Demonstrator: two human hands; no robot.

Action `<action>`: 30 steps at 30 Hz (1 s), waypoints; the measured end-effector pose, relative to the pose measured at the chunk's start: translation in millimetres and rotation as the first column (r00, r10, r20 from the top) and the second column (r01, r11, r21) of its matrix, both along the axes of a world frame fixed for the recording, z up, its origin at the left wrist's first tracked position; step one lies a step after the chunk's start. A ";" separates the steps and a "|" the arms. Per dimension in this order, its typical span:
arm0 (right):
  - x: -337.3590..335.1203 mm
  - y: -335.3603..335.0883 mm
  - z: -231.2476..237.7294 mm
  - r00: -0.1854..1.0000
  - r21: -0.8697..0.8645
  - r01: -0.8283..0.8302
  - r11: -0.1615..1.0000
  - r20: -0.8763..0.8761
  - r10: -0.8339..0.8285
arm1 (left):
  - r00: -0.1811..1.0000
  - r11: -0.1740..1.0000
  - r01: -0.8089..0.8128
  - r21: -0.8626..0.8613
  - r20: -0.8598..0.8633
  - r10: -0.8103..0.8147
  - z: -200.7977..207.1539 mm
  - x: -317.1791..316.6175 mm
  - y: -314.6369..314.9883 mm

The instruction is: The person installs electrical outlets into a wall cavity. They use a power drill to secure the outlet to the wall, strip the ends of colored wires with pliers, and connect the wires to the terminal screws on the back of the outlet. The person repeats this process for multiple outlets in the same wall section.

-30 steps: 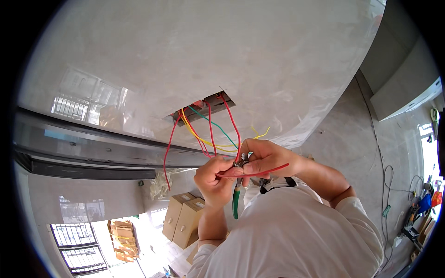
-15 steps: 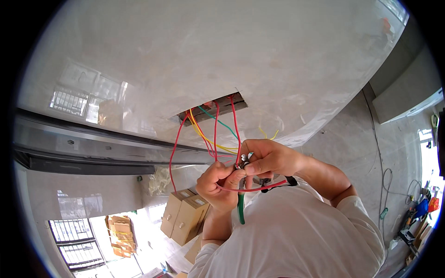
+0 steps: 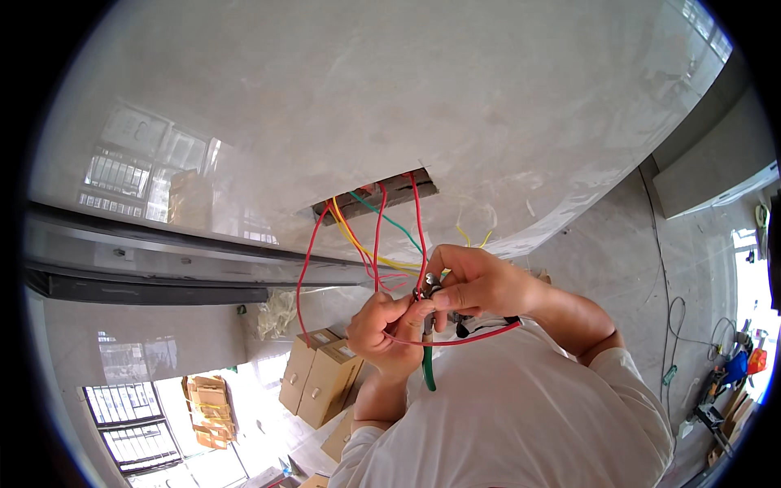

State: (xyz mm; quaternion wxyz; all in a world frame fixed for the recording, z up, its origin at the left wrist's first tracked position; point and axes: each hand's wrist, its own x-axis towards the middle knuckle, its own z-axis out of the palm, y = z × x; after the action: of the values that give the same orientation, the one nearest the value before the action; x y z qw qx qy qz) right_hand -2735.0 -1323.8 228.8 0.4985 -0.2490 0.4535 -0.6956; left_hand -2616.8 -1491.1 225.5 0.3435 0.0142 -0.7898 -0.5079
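My left hand point(image 3: 381, 329) is closed, thumb and fingertips pinching a red wire point(image 3: 420, 220) that comes down from a wall opening. A loose red length point(image 3: 476, 336) curves out from this hand to the right, across my shirt. Close against it, my right hand point(image 3: 482, 285) is closed with bent fingers around the head of a pair of pliers point(image 3: 429, 370). One green handle hangs below the fingertips; the metal jaws show between the hands. Fingers hide the exact point where wire and pliers meet.
A rectangular opening point(image 3: 374, 198) in the glossy grey wall panel point(image 3: 325, 98) lets out more red, yellow and green wires point(image 3: 386, 220). Dark metal rails point(image 3: 163, 285) run at left. Cardboard boxes point(image 3: 325, 378) stand below; a cable point(image 3: 667, 325) and tools point(image 3: 720, 390) lie at right.
Both hands, the pliers and the red wire sit slightly further right in the picture, as the view has shifted a little. The grip looks the same.
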 end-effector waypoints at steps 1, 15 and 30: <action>1.9 2.7 2.5 1.000 0.015 0.014 1.000 -0.019 -0.014 | 1.000 1.000 -0.001 0.003 0.015 0.001 -1.0 0.4 0.9; 26.5 36.3 -6.5 0.691 -0.132 0.563 0.816 -0.467 -0.552 | 0.998 0.969 0.001 -0.247 -0.054 -0.015 9.9 0.0 12.9; 37.3 4.6 -24.2 0.542 -0.283 0.636 0.718 -0.499 -0.676 | 0.946 0.967 0.242 0.083 0.199 -0.254 16.1 6.2 10.2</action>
State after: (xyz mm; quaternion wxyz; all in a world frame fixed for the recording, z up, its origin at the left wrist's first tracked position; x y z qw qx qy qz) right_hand -2697.7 -1319.2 204.6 0.0334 -0.2734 0.6165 -0.7376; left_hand -2610.6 -1480.9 241.6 0.1919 -0.0226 -0.8019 -0.5654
